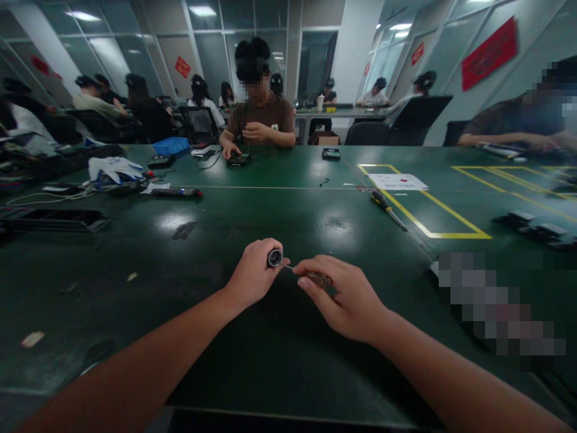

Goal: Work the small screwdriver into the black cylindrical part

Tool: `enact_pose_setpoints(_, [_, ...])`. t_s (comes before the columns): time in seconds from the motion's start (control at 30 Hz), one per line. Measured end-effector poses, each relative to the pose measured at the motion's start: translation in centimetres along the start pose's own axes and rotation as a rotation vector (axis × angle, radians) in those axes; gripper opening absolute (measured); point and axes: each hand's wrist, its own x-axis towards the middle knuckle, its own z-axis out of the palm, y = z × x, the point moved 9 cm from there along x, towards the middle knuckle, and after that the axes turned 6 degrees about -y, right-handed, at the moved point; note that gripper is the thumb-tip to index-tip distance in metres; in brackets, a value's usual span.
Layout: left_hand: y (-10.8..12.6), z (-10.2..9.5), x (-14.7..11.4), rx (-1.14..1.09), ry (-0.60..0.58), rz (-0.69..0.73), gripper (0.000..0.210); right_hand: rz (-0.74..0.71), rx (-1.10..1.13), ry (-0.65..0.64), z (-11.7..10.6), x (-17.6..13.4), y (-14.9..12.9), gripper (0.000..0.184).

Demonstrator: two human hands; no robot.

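Observation:
My left hand (256,270) is closed around a dark cylindrical part (274,258). Its round, open end, with a lighter ring and some detail inside, faces me; the rest is hidden in my fingers. In my right hand (345,294) is a small screwdriver (319,278) with a brownish, see-through handle, pinched between thumb and fingers. The thin metal shaft points left and reaches the right side of the round end; whether the tip touches it, I cannot tell. Both hands are above the dark green table (288,361).
A larger black-and-yellow screwdriver (388,210) lies ahead on the right, beside a paper sheet (396,182) and yellow tape lines. White gloves (113,171), a blue tray (171,146) and cables are on the left. Across the table a person (258,114) handles a small device.

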Motion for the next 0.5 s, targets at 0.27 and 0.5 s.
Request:
enact_pose_setpoints(0.27, [0.25,-0.38,-0.14,0.012,0.024,-0.014,0.01,-0.006,0.013,0.036,-0.48,-0.13,-0.24,0.014])
enact_pose_setpoints(0.5, [0.08,-0.25,-0.11,-0.004,0.016,-0.034,0.01,0.001,0.012,-0.005,0.01,-0.02,-0.03,0.017])
